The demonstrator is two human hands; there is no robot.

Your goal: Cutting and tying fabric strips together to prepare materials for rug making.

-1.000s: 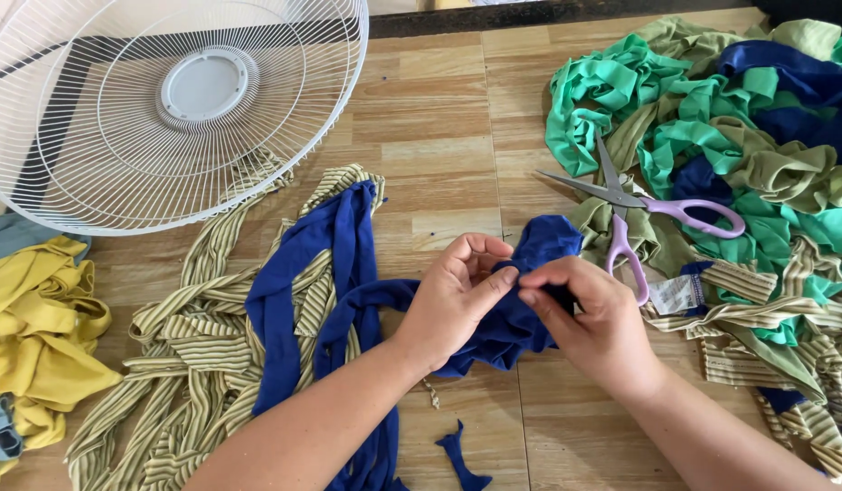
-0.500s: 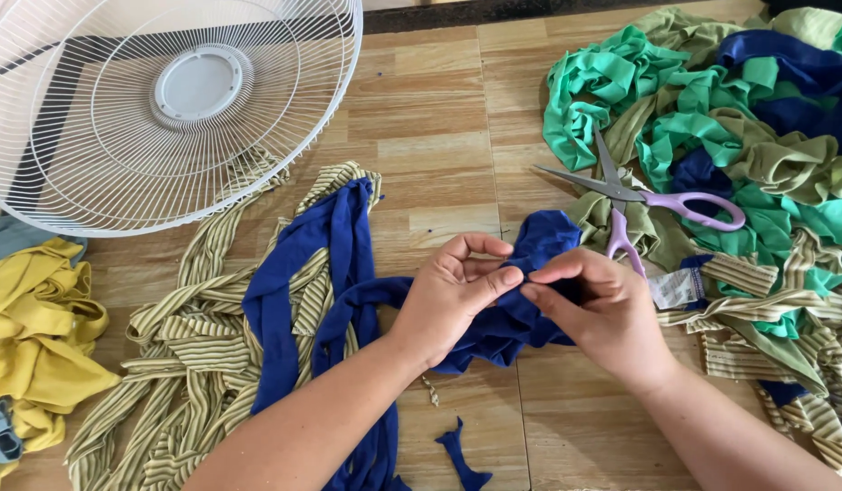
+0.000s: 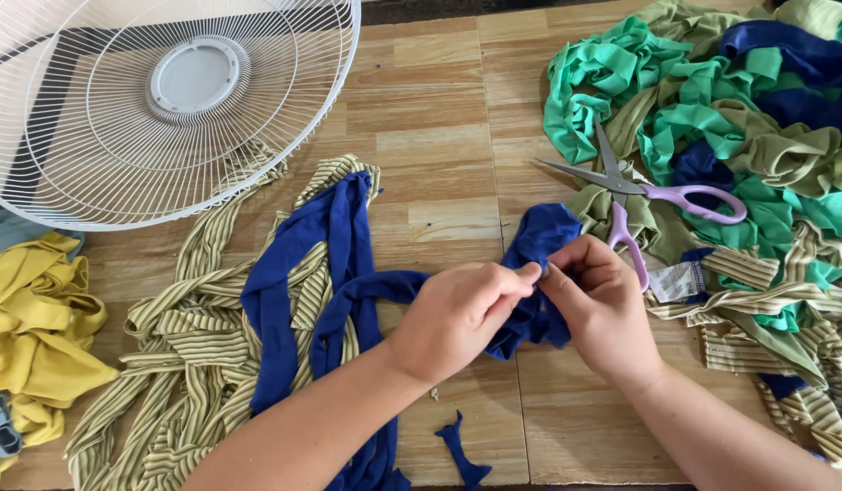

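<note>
Both hands meet mid-table, fingertips pinched together on one bunched end of the blue strip [image 3: 539, 238]. Left hand [image 3: 457, 314] and right hand [image 3: 598, 305] grip it side by side, equally close. The strip's long run trails away leftward past the left hand, over striped fabric [image 3: 189, 350]. Scissors [image 3: 639, 195] lie just beyond the right hand.
</note>
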